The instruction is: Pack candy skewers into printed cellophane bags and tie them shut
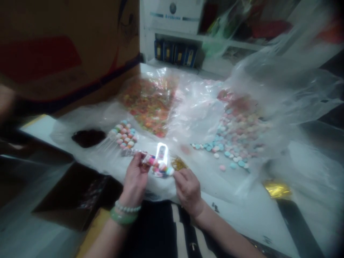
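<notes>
My left hand (136,175), wearing a beaded bracelet and a green bangle, is closed on a slim clear packet of colourful candies (158,165). The packet lies level between both hands, over the plastic-covered table. With fingers pinched, my right hand (188,186) grips its right end, where a pale piece shows. Just behind the right fingers sits a small bunch of gold ties (178,163). A bright white outlined shape (161,154) glares right behind the packet. Left of it, several filled packets of pastel candies (124,135) lie bunched together.
Clear plastic sheeting (199,114) covers much of the table. On it are a heap of orange-green pieces (153,104) and loose pastel candies (236,136). A gold foil piece (278,189) lies at right. Big carton (67,46) at left; open box (70,197) below; shelf (182,34) behind.
</notes>
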Tool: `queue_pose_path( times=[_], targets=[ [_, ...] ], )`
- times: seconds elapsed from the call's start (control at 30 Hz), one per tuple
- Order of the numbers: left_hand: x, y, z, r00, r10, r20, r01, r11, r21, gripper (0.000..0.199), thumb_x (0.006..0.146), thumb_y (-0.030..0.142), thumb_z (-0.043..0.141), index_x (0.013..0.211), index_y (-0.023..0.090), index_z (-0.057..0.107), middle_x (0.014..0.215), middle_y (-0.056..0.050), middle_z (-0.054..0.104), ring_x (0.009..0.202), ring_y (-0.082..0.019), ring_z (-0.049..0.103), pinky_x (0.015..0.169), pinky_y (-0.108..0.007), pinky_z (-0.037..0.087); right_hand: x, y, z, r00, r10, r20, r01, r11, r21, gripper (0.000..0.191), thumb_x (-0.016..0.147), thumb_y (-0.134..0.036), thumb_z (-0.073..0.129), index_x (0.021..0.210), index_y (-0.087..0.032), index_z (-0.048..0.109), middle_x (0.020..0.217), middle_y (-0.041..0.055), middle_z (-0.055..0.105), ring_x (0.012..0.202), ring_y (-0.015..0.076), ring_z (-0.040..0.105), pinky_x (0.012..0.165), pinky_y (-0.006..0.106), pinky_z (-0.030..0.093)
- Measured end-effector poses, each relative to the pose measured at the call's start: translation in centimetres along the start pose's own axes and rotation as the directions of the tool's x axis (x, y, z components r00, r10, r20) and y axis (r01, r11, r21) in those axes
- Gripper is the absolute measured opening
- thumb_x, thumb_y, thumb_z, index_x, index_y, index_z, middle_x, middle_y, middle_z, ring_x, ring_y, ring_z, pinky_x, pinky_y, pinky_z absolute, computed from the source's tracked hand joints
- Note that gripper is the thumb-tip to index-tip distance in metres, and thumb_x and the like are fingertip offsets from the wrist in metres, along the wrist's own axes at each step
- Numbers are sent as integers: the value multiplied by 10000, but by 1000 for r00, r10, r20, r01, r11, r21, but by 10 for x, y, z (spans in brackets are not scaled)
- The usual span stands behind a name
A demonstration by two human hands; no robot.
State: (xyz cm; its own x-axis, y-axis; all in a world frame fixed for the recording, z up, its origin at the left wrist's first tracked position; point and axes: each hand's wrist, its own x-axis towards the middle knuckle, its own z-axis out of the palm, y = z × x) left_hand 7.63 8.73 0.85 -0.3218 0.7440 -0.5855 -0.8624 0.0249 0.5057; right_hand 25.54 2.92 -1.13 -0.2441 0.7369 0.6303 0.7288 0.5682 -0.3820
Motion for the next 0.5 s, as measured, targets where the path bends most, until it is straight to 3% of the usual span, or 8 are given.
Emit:
queue_pose_path(
  times=[0.1, 0.2, 0.3, 0.5],
  targets=[
    [1, -5, -2, 996, 53, 67, -60, 993, 102, 108, 897, 99, 627, 806, 112, 685, 758, -44, 709, 663, -145, 679, 602, -252, 592, -3, 4, 3, 997, 66, 49, -69, 995, 72, 273, 942, -102, 430, 955, -168, 694, 773, 65, 570, 736, 195, 527, 669, 306, 451],
    [3, -7, -2, 998, 21, 66, -31, 988, 151, 129, 904, 82, 605, 802, 101, 682, 747, -47, 701, 682, -153, 686, 637, -275, 608, -7, 9, 7, 975, 207, 80, -220, 947, 234, 238, 946, -133, 468, 927, -188, 699, 770, 47, 582, 734, 181, 559, 682, 293, 464],
    [4, -7, -1, 998, -38, 52, 30, 990, 141, 188, 936, 94, 553, 786, 107, 667, 739, -40, 692, 660, -154, 688, 609, -277, 608, -10, 13, 11, 927, 352, 132, -375, 844, 383, 173, 922, -164, 538, 886, -203, 703, 797, 37, 632, 760, 173, 600, 709, 281, 474],
    [-2, -11, -3, 982, -82, 171, 39, 970, 238, 95, 881, 71, 612, 810, 111, 662, 770, -49, 708, 583, -171, 676, 499, -268, 576, -8, 15, 13, 828, 509, 236, -556, 684, 473, 139, 845, -197, 580, 821, -210, 717, 821, 29, 675, 798, 178, 622, 761, 283, 462]
  ],
)
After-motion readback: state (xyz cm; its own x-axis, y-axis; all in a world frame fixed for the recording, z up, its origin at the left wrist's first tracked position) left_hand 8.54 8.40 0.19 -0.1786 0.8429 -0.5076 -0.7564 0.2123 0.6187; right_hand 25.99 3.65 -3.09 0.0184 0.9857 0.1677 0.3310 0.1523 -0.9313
